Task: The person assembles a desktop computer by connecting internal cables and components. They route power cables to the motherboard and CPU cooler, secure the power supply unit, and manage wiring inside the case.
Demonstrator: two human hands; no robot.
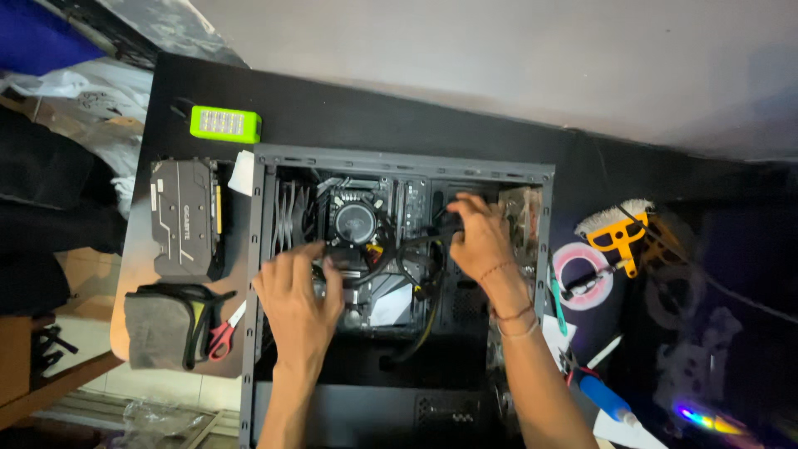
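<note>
**Hands inside an open computer case**

Head view: case lies on its side on a black table, panel off, so the mainboard faces up. At the centre's eleven o'clock sits the round cooler, with black cables looping away from it toward five o'clock.

The left hand rests at about eight o'clock from the cooler, fingers curled down onto the board and the cable bundle just below it. Whether it pinches a cable or only presses is hidden by its own knuckles. The right hand is at three o'clock from the cooler, fingertips closed on a dark connector or cable end near the top edge of the board; the grip looks like a pinch, with thread bracelets at the wrist.

Outside the case, at nine o'clock, a graphics card lies on the table, a green lamp above it at eleven o'clock, and red-handled scissors beside a grey pouch at eight o'clock. At three o'clock lie a roll of tape and a yellow-handled brush.

As a judgement, the work goes best if the left hand steadies the bundle while the right seats or frees the plug straight, not at a slant, keeping slack clear of the cooler's fan.
</note>
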